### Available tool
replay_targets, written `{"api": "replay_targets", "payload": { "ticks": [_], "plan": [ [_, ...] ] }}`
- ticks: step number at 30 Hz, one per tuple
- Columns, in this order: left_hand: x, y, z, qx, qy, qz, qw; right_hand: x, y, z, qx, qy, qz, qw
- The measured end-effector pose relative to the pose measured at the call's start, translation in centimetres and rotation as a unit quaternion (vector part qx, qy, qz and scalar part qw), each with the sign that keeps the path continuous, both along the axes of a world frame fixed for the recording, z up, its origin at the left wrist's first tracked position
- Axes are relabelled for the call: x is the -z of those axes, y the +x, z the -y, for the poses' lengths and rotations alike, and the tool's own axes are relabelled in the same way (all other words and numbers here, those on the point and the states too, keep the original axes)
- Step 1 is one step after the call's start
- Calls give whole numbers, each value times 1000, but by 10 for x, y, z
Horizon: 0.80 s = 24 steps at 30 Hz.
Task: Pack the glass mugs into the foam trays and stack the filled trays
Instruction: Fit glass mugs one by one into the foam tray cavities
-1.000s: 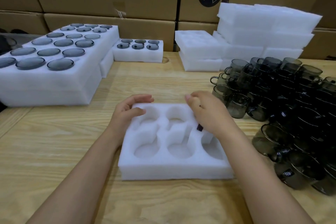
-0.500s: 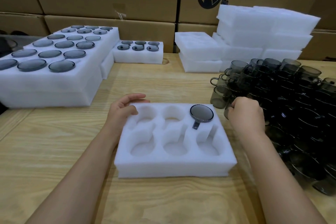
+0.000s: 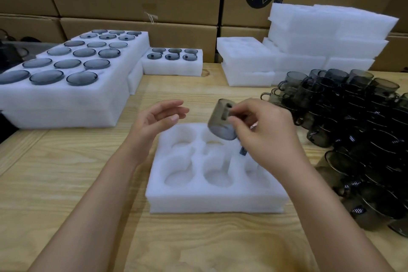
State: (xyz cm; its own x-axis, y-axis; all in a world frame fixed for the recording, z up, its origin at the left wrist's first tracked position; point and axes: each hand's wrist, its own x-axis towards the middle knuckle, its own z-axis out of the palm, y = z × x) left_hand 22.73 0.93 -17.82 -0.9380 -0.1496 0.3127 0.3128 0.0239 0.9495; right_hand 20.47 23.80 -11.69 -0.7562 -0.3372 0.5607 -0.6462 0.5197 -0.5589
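Head view: the right hand [image 3: 265, 132] pinches one smoked-glass mug [image 3: 220, 121] by its handle side, fingers curled on it. The mug hangs tilted above the back middle pocket of the foam tray [image 3: 216, 203], clear of the foam. Whether its mouth or its base faces down cannot be told. The left hand [image 3: 154, 121] hovers over the tray's back left corner, fingers relaxed and spread, holding nothing. A dark handle shows under the right hand at the tray's back right pocket; the rest of that piece is hidden. The other pockets in view are empty.

Handling assessment: the mug looks light, rigid, smooth and breakable. A pinch at the handle lets it swing, so a hold round the body would likely be steadier for seating. The foam is soft and should forgive a slight misalignment. The handle must line up with the pocket's side notch.

The heap of mugs [image 3: 353, 117] lies on the desk [image 3: 66, 183] right of the tray. Filled trays [image 3: 66, 99] stand behind it to the left.
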Motion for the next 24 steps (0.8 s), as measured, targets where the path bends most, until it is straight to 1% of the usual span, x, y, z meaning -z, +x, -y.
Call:
{"api": "replay_targets", "payload": {
  "ticks": [3,5,7,10,13,15,19,24],
  "plan": [
    [-6,1,-8,75,-70,28,994,5,10,10,-71,-5,6,997],
    [-8,3,-14,100,-81,38,991,9,12,14,-97,1,3,995],
    [-11,5,-17,102,-81,25,991,13,13,16,-110,-4,10,994],
    [-13,5,-15,99,-56,23,993,17,14,18,-133,-28,22,990],
    [-12,5,-14,110,13,29,993,20,13,19,-119,-52,46,990],
    [-12,4,-13,94,24,25,995,22,11,20,-99,-66,63,991],
    [-17,5,-18,52,-27,4,998,23,8,19,-100,-88,75,988],
    [-19,4,-28,-34,-44,0,998,22,1,15,-96,-84,136,983]
  ]
}}
